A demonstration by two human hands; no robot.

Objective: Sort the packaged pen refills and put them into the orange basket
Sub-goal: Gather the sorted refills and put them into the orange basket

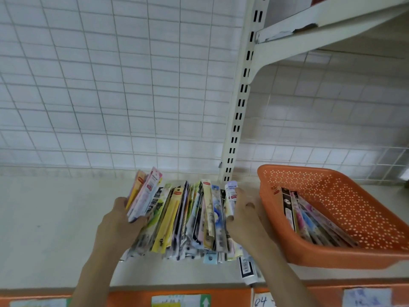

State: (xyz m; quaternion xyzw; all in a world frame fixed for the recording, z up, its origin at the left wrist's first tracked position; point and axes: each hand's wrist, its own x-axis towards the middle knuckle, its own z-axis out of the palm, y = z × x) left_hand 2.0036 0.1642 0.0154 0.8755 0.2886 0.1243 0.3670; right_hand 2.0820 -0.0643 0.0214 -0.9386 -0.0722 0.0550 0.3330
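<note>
Squeezing loose refill packs between left hand and right hand, beside orange basket; middle packs may spill.

Standing on edge in a row on the shelf, just left of the basket: the refill packs, with the left hand at the row's left end and the right hand at its right end, between packs and basket. Inside the basket, leaning along its left wall: more packs. Behind the basket: the wire grid and, at its back-left corner, the slotted upright.
</note>
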